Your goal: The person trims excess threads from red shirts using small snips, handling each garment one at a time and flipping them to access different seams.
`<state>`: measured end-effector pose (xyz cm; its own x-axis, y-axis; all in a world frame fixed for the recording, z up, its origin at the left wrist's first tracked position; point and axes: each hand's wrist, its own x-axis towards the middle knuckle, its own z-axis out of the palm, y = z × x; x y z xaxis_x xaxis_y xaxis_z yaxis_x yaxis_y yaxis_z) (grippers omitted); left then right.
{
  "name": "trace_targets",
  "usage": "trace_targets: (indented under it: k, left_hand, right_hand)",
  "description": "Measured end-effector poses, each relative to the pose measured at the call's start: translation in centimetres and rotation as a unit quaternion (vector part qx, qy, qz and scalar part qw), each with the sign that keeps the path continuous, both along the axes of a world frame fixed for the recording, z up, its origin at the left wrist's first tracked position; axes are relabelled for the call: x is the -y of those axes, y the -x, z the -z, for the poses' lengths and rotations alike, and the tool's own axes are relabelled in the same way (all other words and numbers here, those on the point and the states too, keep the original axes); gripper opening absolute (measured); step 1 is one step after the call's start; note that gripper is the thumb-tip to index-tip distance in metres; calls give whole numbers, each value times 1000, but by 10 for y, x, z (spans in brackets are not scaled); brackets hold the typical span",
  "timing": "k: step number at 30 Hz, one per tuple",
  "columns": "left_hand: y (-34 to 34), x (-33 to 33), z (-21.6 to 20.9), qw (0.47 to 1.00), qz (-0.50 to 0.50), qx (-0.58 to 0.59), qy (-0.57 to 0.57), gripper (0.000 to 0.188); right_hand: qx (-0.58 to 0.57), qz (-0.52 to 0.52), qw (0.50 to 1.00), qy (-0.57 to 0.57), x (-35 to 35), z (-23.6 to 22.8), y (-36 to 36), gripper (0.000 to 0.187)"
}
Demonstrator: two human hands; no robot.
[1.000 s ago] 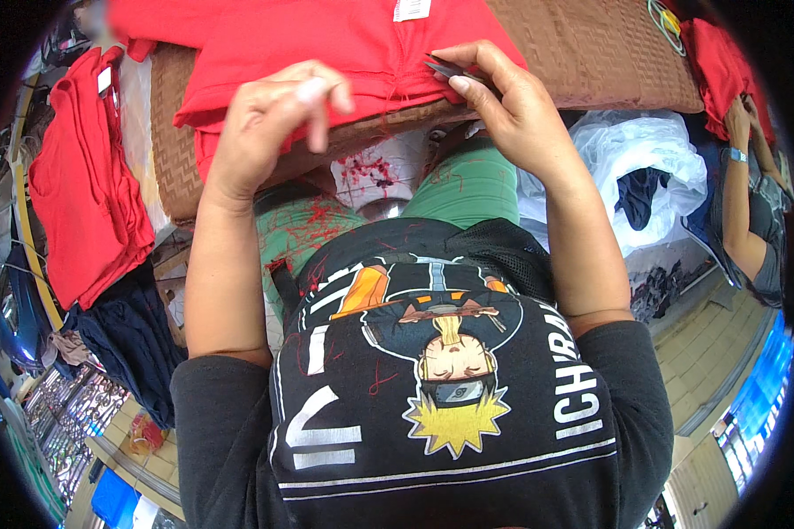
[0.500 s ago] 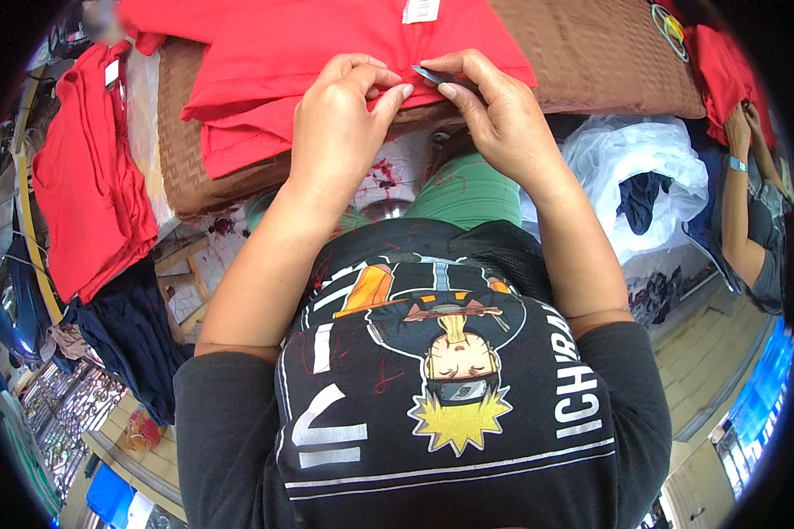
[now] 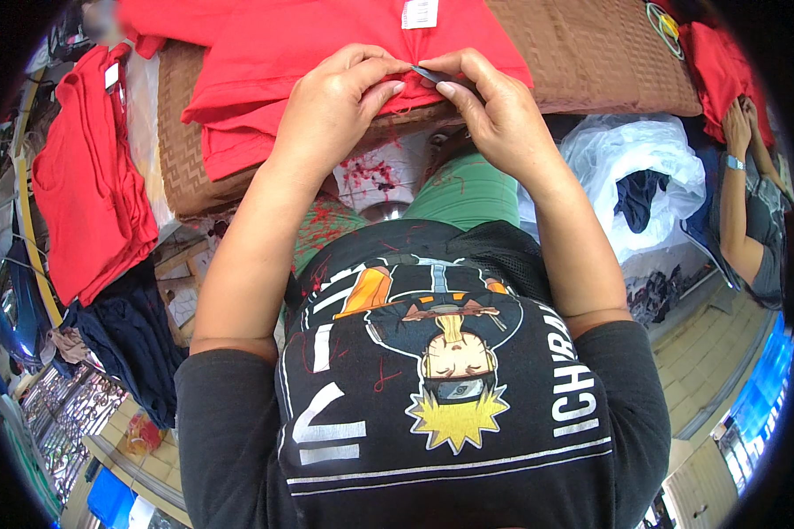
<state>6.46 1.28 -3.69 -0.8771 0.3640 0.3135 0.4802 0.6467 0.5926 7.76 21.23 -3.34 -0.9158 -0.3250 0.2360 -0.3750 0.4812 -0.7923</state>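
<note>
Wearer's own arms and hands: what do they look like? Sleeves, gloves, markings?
Left hand and right hand: gloveless, no rings or watch visible. Forearms uncovered up to short, plain, charcoal-black fabric sleeves. No cables or markings visible on either arm.

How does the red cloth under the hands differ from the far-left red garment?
The red cloth lies on the brown cover; the red garment is left of it. The red cloth spreads broad; the red garment looks long and narrow. Each carries a white tag.
</note>
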Motion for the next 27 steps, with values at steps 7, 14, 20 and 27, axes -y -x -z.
trace_targets:
  k: [7, 14, 20, 27]
  left_hand:
    - [8, -1, -4, 1000, -18, 2, 23, 14]
    - [9, 2, -1, 998, -32, 58, -19, 16]
    - [8, 2, 2, 996, -42, 74, -33, 17]
    - [5, -1, -2, 995, -50, 80, -36, 15]
  right_hand:
    - [-6, 5, 1000, 6, 1, 1, 0, 17]
    - [-49, -24, 998, -22, -1, 2, 6, 19]
    - [-62, -47, 995, -67, 2, -4, 13, 19]
    - [-67, -39, 987, -142, 7, -8, 16, 19]
